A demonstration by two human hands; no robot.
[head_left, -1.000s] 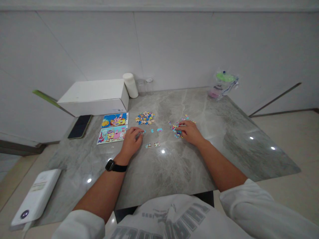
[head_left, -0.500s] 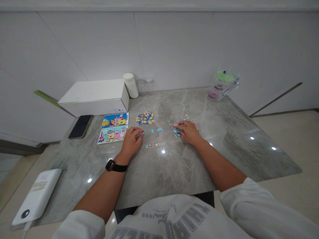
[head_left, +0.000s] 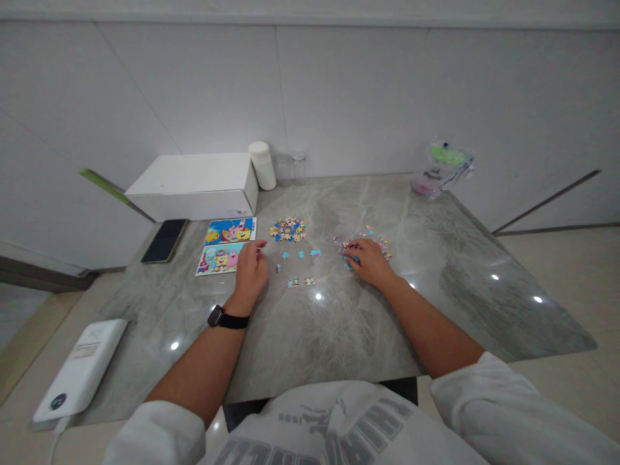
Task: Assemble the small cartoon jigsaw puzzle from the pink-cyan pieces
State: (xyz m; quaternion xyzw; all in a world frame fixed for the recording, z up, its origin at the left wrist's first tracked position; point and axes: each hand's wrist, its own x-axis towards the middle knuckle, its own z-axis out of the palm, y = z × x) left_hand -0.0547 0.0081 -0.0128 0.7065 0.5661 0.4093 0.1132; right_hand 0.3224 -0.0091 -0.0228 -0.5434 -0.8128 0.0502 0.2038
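Observation:
My left hand (head_left: 252, 268) rests at the right edge of the lower picture card (head_left: 220, 259), fingers apart and nothing visible in them. The upper card (head_left: 230, 230) lies behind it. My right hand (head_left: 369, 259) is over a scattered pile of small puzzle pieces (head_left: 385, 248), its fingertips among them; whether they pinch one is too small to tell. Between the hands lie several loose pieces, among them a pink and blue one (head_left: 316, 253), a dark one (head_left: 278, 268) and a nearer one (head_left: 310, 280). Another puzzle pile (head_left: 289, 229) sits farther back.
On the grey table (head_left: 339, 342) stand a white box (head_left: 194, 184), a white bottle (head_left: 263, 166), clear glasses (head_left: 298, 169) and a plastic bag (head_left: 440, 171). A phone (head_left: 165, 241) and a white device with a cable (head_left: 82, 371) lie at the left.
My left hand has drawn back from the loose pieces toward the cards, and a dark piece now shows beside it. My right hand stays over its pile. The view has shifted slightly.

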